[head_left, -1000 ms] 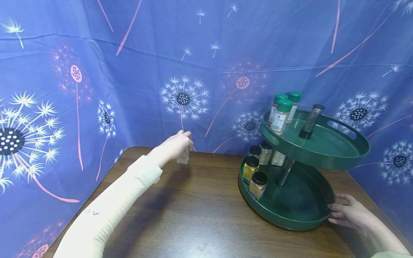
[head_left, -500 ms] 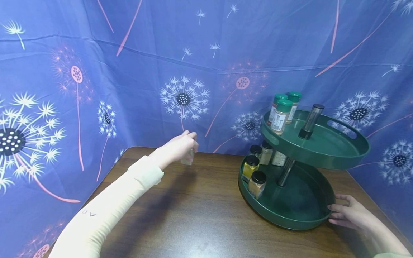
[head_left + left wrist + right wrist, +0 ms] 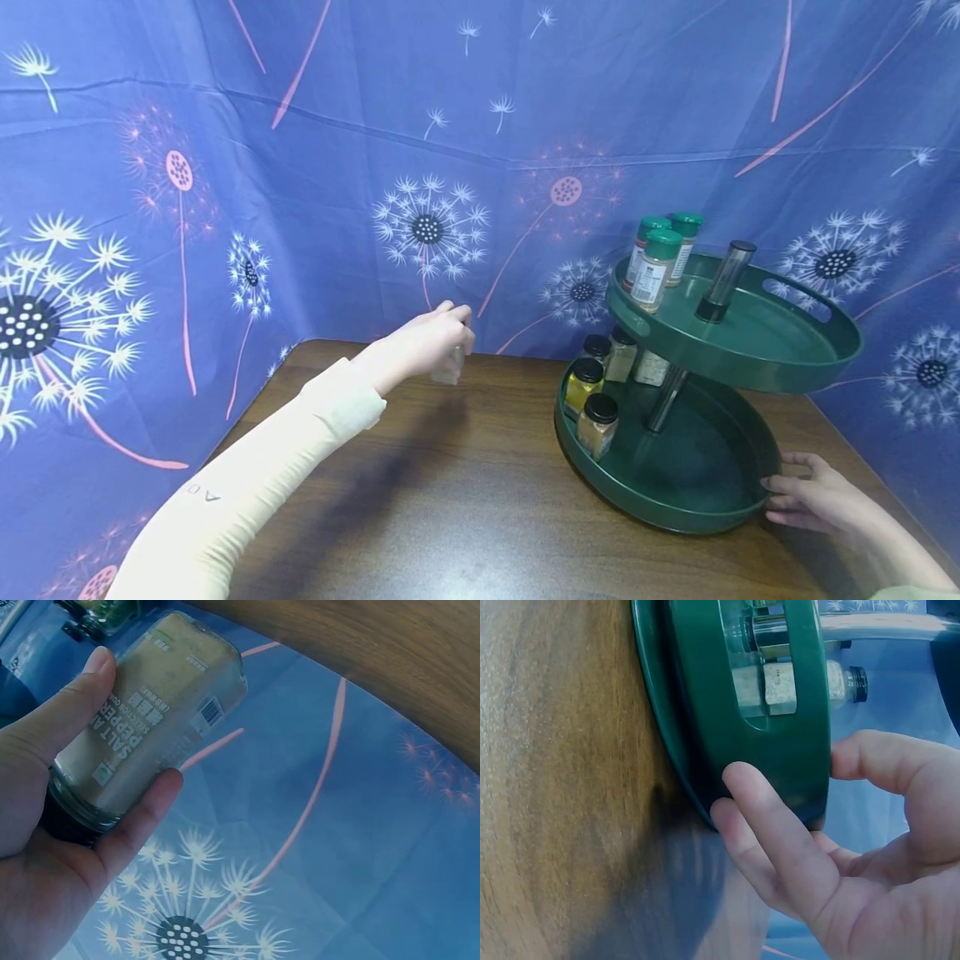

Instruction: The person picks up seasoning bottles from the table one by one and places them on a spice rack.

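My left hand (image 3: 431, 340) grips a glass spice jar (image 3: 154, 712) by its dark-lidded end, thumb on one side and fingers on the other. Its label reads salt and pepper, and the jar hangs above the table's far side. To the right stands a two-tier green turntable (image 3: 720, 523). My right hand (image 3: 813, 496) holds the lower tier's rim at its right side. In the right wrist view, the thumb meets the upper edge while fingers (image 3: 769, 814) lie along the outer wall below a handle slot.
On the lower tier, several black-lidded jars (image 3: 597, 427) cluster at the left. Three green-capped spice bottles (image 3: 649, 275) stand on the upper tier's left side. A brown wooden table (image 3: 480, 483) lies underneath, and blue dandelion-print cloth (image 3: 315, 208) hangs behind and at both sides.
My left hand has drifted a little to the right, carrying the spice jar. The right hand stays on the rim, and the turntable looks unmoved.
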The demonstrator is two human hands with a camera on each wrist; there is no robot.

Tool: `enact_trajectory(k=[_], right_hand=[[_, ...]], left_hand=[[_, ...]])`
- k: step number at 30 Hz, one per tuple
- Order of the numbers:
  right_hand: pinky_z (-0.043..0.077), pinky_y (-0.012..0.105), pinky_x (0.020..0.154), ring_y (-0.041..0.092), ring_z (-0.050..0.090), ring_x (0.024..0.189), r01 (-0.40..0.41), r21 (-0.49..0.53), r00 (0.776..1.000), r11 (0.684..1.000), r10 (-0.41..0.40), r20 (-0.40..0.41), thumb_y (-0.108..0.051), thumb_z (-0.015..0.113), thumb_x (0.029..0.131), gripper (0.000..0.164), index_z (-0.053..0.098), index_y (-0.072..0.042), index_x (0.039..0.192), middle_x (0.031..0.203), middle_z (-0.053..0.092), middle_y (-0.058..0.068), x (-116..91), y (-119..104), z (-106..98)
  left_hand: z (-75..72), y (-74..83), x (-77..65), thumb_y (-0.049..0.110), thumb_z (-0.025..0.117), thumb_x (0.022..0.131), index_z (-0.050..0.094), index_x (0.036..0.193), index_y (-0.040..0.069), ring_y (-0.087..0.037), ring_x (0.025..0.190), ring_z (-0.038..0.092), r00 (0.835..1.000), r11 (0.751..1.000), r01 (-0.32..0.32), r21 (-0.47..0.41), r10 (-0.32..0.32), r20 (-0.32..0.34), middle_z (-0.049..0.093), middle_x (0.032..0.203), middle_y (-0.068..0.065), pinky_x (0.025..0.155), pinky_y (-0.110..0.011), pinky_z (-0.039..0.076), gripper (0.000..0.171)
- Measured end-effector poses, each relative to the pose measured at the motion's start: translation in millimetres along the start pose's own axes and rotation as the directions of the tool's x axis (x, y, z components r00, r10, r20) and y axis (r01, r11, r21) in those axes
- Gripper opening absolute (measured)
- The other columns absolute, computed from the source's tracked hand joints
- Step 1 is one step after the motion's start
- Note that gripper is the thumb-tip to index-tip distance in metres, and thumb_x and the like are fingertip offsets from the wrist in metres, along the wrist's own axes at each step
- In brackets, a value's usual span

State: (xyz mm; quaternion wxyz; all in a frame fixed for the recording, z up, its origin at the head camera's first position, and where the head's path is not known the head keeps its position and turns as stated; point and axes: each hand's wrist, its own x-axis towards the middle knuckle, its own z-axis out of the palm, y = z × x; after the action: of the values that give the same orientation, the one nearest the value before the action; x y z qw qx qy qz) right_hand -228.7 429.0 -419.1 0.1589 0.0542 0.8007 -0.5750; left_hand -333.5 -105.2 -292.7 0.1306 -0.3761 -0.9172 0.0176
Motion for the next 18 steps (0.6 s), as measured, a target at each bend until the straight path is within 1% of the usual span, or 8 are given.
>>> enact_trajectory(k=[3,5,6,10,12,15,17,18], right_hand=[[0.056,0.038,0.075,0.017,0.061,0.078,-0.021,-0.029,1.000,0.999,0.021,0.013,-0.007,0.050,0.093,0.086,-0.022,0.019,0.131,0.097,0.055,0.011,1.4,-2.7,-1.2],[0.055,0.038,0.076,0.018,0.061,0.080,-0.038,-0.040,0.999,0.998,0.039,0.027,-0.010,0.050,0.094,0.087,-0.023,0.020,0.131,0.099,0.054,0.012,2.2,-4.6,-2.4],[0.055,0.039,0.077,0.018,0.060,0.080,-0.041,-0.043,0.998,0.998,0.043,0.039,-0.012,0.050,0.094,0.088,-0.023,0.021,0.130,0.099,0.054,0.012,2.8,-5.5,-3.5],[0.055,0.039,0.078,0.018,0.061,0.080,-0.072,-0.031,0.995,0.997,0.074,0.060,-0.017,0.049,0.096,0.089,-0.023,0.022,0.130,0.097,0.057,0.002,4.5,-8.3,-6.5],[0.055,0.038,0.078,0.017,0.061,0.079,-0.086,-0.033,0.995,0.996,0.088,0.057,-0.019,0.049,0.096,0.089,-0.022,0.023,0.131,0.098,0.056,0.001,5.2,-9.8,-7.7],[0.055,0.038,0.078,0.016,0.061,0.077,-0.095,-0.046,0.995,0.994,0.097,0.028,-0.021,0.048,0.097,0.089,-0.022,0.023,0.132,0.099,0.055,0.004,5.9,-12.1,-8.6],[0.055,0.038,0.078,0.015,0.062,0.076,-0.080,-0.055,0.996,0.995,0.081,0.020,-0.021,0.047,0.097,0.089,-0.022,0.023,0.131,0.099,0.055,0.004,6.4,-13.1,-9.8],[0.055,0.038,0.078,0.015,0.062,0.075,-0.079,-0.064,0.997,0.995,0.080,0.012,-0.021,0.047,0.097,0.088,-0.022,0.023,0.132,0.101,0.054,0.007,6.8,-13.6,-10.2]], left_hand=[[-4.0,4.5,-0.5,0.020,0.085,0.060,0.074,0.086,0.020,-0.021,0.092,0.046,1.000,1.000,-0.016,-0.011,0.016,-0.007,0.054,0.098,0.001,0.076,-0.033,0.050,0.029],[-6.2,7.9,-1.0,0.020,0.085,0.059,0.074,0.086,0.020,-0.020,0.092,0.046,1.000,1.000,-0.027,-0.016,0.027,-0.008,0.054,0.098,0.001,0.076,-0.033,0.050,0.029],[-7.2,9.7,-1.3,0.020,0.085,0.060,0.074,0.087,0.020,-0.021,0.092,0.046,0.999,0.999,-0.034,-0.018,0.034,-0.006,0.053,0.098,0.001,0.076,-0.032,0.050,0.030],[-11.4,19.2,-1.8,0.024,0.086,0.060,0.074,0.088,0.020,-0.019,0.093,0.045,0.998,0.998,-0.061,-0.020,0.061,0.002,0.053,0.100,0.002,0.077,-0.030,0.049,0.031],[-13.5,24.6,-1.5,0.029,0.086,0.061,0.074,0.089,0.020,-0.019,0.093,0.045,0.997,0.997,-0.080,-0.016,0.080,-0.002,0.053,0.100,0.003,0.078,-0.030,0.049,0.032],[-16.9,33.2,-0.2,0.032,0.086,0.062,0.074,0.088,0.021,-0.018,0.092,0.045,0.994,0.994,-0.108,-0.010,0.108,-0.009,0.053,0.100,0.003,0.079,-0.028,0.047,0.031],[-19.0,38.9,0.9,0.035,0.085,0.062,0.074,0.089,0.022,-0.017,0.091,0.046,0.992,0.992,-0.126,-0.002,0.126,-0.011,0.054,0.100,0.003,0.078,-0.028,0.047,0.032],[-20.0,41.6,1.5,0.035,0.085,0.063,0.074,0.089,0.022,-0.017,0.091,0.046,0.991,0.991,-0.134,0.002,0.134,-0.012,0.054,0.101,0.003,0.078,-0.027,0.047,0.032]])
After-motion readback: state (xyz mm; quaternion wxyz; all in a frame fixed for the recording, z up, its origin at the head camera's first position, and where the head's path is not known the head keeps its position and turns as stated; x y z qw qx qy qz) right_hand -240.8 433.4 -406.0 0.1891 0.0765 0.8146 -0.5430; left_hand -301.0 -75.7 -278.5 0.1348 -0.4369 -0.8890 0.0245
